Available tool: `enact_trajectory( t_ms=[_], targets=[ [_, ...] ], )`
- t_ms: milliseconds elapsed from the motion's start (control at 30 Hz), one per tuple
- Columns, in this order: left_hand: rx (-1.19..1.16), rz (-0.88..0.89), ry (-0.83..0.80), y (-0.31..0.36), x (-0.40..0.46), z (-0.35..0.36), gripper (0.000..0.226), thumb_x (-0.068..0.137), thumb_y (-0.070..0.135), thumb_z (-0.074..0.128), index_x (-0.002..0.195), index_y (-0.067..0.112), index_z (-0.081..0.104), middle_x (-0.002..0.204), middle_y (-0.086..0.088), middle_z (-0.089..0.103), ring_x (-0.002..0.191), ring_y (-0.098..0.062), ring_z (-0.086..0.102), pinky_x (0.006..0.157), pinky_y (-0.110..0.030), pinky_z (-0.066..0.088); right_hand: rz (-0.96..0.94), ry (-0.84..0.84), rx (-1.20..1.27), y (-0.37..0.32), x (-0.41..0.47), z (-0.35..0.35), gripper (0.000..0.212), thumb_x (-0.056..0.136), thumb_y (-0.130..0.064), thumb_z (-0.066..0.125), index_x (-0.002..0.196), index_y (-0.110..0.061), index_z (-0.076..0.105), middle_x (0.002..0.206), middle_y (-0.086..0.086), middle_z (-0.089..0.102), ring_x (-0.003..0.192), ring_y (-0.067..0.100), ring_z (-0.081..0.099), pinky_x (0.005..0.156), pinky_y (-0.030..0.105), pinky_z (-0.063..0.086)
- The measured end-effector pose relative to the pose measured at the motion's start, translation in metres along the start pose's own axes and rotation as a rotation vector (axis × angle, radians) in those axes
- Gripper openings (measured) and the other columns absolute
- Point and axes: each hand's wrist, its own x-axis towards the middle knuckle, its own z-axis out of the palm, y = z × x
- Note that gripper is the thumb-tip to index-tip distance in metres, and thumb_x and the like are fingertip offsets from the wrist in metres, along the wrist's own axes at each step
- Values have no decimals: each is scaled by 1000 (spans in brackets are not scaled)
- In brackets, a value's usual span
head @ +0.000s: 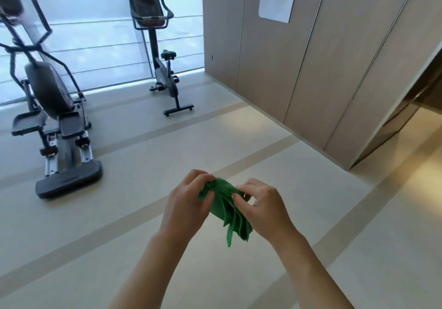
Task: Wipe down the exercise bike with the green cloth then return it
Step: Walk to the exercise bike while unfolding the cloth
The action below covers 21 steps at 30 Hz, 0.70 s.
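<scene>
The green cloth [226, 209] hangs in folds between my two hands, low in the middle of the view. My left hand [189, 203] pinches its upper left edge with fingers curled over it. My right hand [263, 207] pinches the upper right part of the cloth between thumb and fingers. The exercise bike [162, 52] stands upright by the window at the back, black with a console, handlebars and a saddle, well away from both hands.
A black elliptical trainer [57, 122] stands at the left, nearer than the bike. Beige wall panels [311, 69] run along the right, with a dark opening [411, 107] at the far right. Pale floor [143, 160] with darker stripes lies between me and the machines.
</scene>
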Motion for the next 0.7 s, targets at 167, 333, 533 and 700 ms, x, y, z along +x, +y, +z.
enact_trajectory(
  t_ms=[167, 333, 533, 700],
  targets=[
    [3, 37, -14, 0, 44, 38, 25, 86, 4, 79, 106, 16, 73, 107, 12, 67, 86, -12, 68, 75, -31, 59, 41, -17, 66, 35, 40, -13, 17, 92, -33, 68, 107, -36, 76, 87, -17, 73, 81, 9, 67, 73, 33, 58],
    [11, -2, -26, -13, 64, 50, 19, 86, 4, 77, 99, 16, 69, 103, 13, 65, 83, -12, 66, 73, -34, 57, -21, -62, 84, 59, 77, -9, 18, 95, -27, 64, 101, -34, 78, 88, -21, 72, 82, 9, 67, 74, 34, 56],
    [9, -49, -38, -40, 87, 49, 17, 87, 5, 75, 97, 17, 68, 100, 13, 66, 86, -17, 68, 73, -40, 57, -35, -70, 117, 66, 114, 8, 15, 100, -24, 63, 101, -31, 76, 86, -21, 68, 85, 8, 65, 76, 32, 55],
    [-5, -59, -35, -72, 120, 56, 16, 89, 8, 73, 100, 19, 67, 99, 12, 66, 87, -17, 68, 75, -41, 58, -34, -69, 135, 76, 157, 28, 15, 103, -28, 58, 103, -30, 73, 95, -15, 70, 90, 10, 64, 79, 36, 54]
  ],
)
